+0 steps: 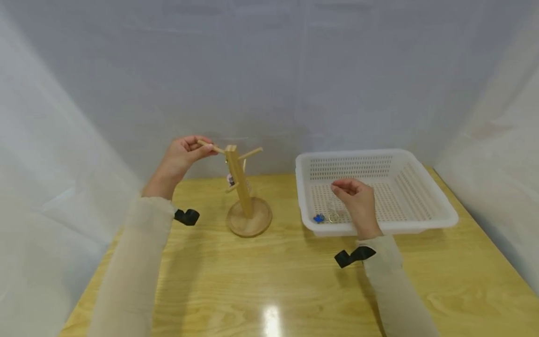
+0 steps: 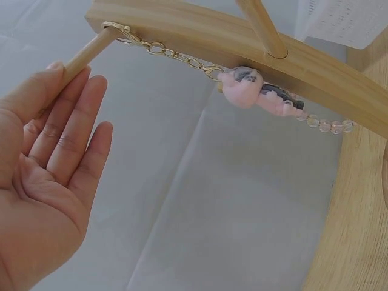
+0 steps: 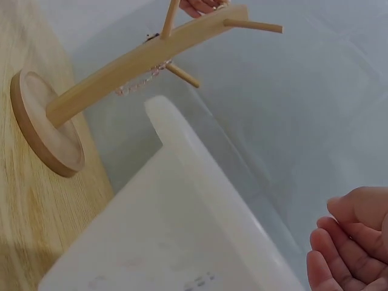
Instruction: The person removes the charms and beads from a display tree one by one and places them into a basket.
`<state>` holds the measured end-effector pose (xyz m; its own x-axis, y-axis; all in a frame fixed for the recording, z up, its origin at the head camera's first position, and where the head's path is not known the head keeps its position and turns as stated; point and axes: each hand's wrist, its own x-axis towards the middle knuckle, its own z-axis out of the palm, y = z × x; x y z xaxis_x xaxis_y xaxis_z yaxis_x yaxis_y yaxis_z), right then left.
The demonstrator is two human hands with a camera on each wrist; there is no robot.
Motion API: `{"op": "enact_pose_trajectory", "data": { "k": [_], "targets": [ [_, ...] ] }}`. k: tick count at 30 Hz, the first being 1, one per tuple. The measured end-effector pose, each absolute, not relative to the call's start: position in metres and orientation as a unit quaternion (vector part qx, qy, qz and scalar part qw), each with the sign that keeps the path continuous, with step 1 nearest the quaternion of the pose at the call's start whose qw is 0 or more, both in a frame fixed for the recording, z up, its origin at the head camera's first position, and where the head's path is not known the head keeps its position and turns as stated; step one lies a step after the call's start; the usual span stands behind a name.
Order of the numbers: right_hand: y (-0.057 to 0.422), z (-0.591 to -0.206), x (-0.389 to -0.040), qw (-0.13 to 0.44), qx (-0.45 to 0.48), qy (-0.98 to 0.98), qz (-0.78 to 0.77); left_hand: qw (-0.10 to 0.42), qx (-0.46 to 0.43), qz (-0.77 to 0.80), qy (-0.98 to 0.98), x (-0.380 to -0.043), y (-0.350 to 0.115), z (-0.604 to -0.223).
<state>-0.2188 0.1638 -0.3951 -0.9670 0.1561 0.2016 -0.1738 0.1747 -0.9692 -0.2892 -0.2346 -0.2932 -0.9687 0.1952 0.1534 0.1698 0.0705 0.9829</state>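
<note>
A wooden stand (image 1: 241, 180) with several pegs and a round base stands left of the middle of the table. My left hand (image 1: 185, 157) pinches one of its upper pegs (image 2: 85, 57) near the tip, between thumb and fingers. From that peg, close to the post, a keychain (image 2: 242, 88) hangs by a gold clasp and chain, with a pink and dark figure and clear beads. Over the white basket (image 1: 300, 187) is my right hand (image 1: 355, 203), fingers loosely bent, with nothing visible in it. Below it in the basket lie a small blue item (image 1: 318, 218) and a gold ring (image 1: 333, 216).
The basket has slotted walls and stands at the right of the wooden table (image 1: 236, 285). Pale sheeting (image 1: 261, 70) hangs behind the table and along both sides. A black strap with a small device sits on each wrist.
</note>
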Motion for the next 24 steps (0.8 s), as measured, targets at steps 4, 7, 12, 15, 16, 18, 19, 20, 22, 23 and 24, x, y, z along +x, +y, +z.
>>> {"op": "enact_pose_trajectory", "data": {
  "k": [4,7,12,15,16,18,19,20,22,23,24],
  "targets": [
    [0.157,-0.395,-0.218,0.129,0.018,-0.747,0.652,0.006,0.125,0.664,0.737,-0.288,-0.234,-0.295],
    [0.152,-0.393,-0.217,0.127,0.027,-0.745,0.654,0.003,0.131,0.667,0.733,-0.287,-0.233,-0.296],
    [0.143,-0.393,-0.214,0.124,0.055,-0.737,0.662,0.002,0.147,0.680,0.718,-0.288,-0.231,-0.297],
    [0.138,-0.394,-0.213,0.120,0.070,-0.733,0.666,-0.004,0.151,0.683,0.715,-0.288,-0.230,-0.298],
    [0.137,-0.394,-0.213,0.120,0.073,-0.733,0.666,-0.004,0.154,0.684,0.713,-0.288,-0.230,-0.298],
    [0.134,-0.394,-0.213,0.119,0.073,-0.731,0.668,-0.007,0.156,0.685,0.711,-0.288,-0.230,-0.298],
    [0.133,-0.394,-0.213,0.119,0.075,-0.730,0.669,-0.007,0.159,0.686,0.710,-0.288,-0.230,-0.298],
    [0.132,-0.395,-0.213,0.119,0.076,-0.727,0.672,-0.009,0.160,0.686,0.710,-0.288,-0.230,-0.298],
    [0.129,-0.395,-0.214,0.121,0.075,-0.727,0.671,-0.013,0.159,0.685,0.711,-0.287,-0.229,-0.298],
    [0.128,-0.395,-0.214,0.121,0.077,-0.727,0.672,-0.014,0.159,0.686,0.710,-0.287,-0.229,-0.297],
    [0.127,-0.395,-0.214,0.122,0.078,-0.726,0.672,-0.015,0.158,0.686,0.710,-0.286,-0.229,-0.297]
  ]
}}
